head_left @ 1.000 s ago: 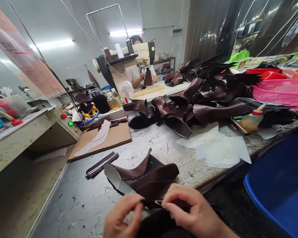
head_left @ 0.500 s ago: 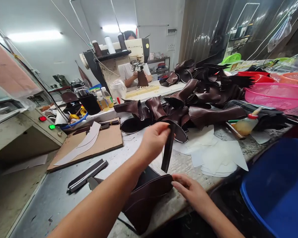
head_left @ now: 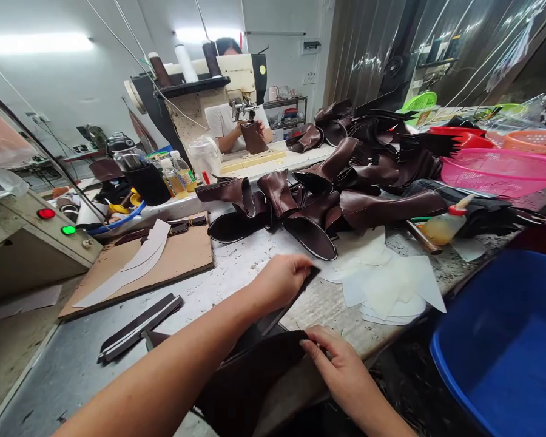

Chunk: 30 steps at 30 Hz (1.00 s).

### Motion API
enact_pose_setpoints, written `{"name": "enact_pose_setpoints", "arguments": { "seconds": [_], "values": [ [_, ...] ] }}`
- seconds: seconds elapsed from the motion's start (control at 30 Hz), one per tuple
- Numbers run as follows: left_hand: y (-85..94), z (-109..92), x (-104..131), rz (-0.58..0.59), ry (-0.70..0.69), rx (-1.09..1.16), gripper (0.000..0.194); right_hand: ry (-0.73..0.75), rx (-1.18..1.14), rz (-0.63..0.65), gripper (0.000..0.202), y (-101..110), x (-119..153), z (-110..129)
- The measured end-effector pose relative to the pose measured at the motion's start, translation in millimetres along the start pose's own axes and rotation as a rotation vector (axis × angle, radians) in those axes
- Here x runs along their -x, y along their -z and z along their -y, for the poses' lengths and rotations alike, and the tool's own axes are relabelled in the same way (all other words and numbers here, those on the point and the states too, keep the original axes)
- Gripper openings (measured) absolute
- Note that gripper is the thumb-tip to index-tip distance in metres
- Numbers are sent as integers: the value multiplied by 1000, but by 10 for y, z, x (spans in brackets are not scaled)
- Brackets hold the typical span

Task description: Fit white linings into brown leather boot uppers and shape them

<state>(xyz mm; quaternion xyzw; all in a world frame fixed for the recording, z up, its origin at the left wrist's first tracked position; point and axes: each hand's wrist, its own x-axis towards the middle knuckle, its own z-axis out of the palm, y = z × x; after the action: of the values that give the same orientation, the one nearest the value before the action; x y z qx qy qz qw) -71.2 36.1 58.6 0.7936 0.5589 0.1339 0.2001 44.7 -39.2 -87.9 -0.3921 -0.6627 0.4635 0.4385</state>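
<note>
In the head view my left hand [head_left: 279,279] pinches one end of a dark strip [head_left: 287,309], which slants down toward a dark brown leather boot upper [head_left: 259,367] at the table's front edge. My right hand [head_left: 339,364] grips the top right corner of that upper between thumb and fingers. Part of the upper is hidden behind my left forearm. Several more brown leather boot uppers [head_left: 368,209] lie heaped behind my hands. Left of my forearm rest a few dark strips [head_left: 139,328], one with a white band along it.
Thin whitish sheets [head_left: 394,285] and a glue bottle [head_left: 446,224] lie to the right, above a blue tub [head_left: 505,346]. A brown board [head_left: 186,255] carries white curved pieces. Behind, a person works at a sewing machine [head_left: 243,79]. Pink basket [head_left: 505,170] stands far right.
My left hand has come down with the strip, which now slants instead of hanging steeply. The leather upper has tilted and looks darker. The camera view has shifted slightly.
</note>
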Motion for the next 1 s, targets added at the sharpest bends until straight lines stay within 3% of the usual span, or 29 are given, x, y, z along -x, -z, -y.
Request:
{"name": "enact_pose_setpoints", "arguments": {
  "seconds": [0.1,0.2,0.47,1.0],
  "values": [
    [-96,104,157,340,25,-203,25,31,58,-12,25,28,-10,19],
    [-145,226,305,459,41,-223,28,42,151,1,25,57,-16,26],
    [-113,271,398,444,17,-139,30,-26,325,24,27,68,-57,123],
    [-122,255,493,397,21,-119,27,-72,346,59,27,111,-104,200]
  ]
}}
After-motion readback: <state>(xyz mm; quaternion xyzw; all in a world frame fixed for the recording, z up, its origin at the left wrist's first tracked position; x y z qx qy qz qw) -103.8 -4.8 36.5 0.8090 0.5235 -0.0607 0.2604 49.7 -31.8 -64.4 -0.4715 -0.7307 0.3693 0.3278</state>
